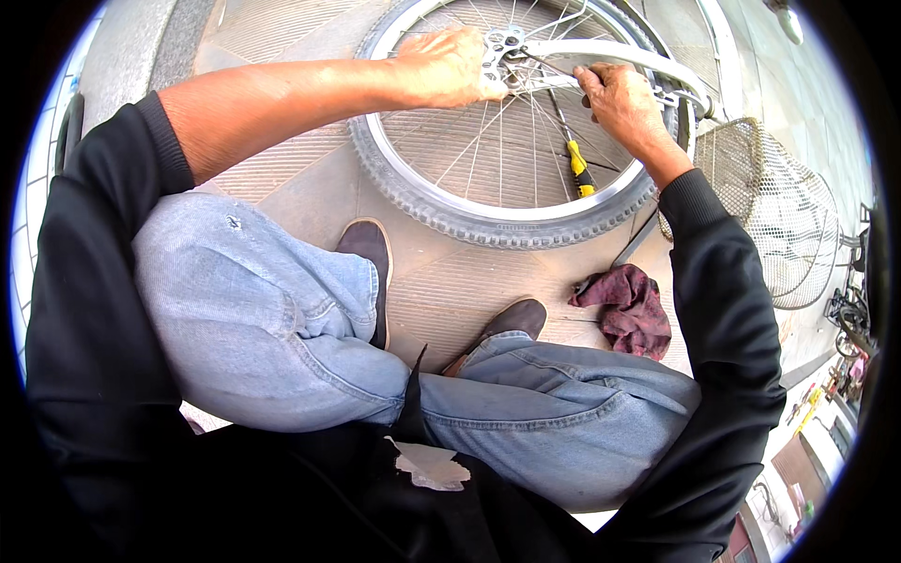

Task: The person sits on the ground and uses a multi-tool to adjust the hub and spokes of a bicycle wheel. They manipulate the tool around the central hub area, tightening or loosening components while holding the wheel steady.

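Observation:
A bicycle wheel [526, 214] with a knobby grey tyre lies flat in front of me. My left hand [446, 68] is closed at the left edge of the perforated hub disc [492, 58]; its fingertips are partly hidden. Over the wheel's right side, my right hand [621, 98] grips a thin dark rod-like tool [549, 65], whose far end reaches the hub. What the palm covers of that tool cannot be seen. A white frame arm [610, 52] runs from the hub to the right. Below the hub, a yellow-and-black screwdriver [579, 169] rests across the spokes.
A crumpled dark red cloth [631, 314] lies on the paving right of my shoes. Beyond my right forearm stands a wire mesh basket [784, 211]. A stone kerb [141, 47] runs along the upper left. Several tools and a bicycle show at the far right.

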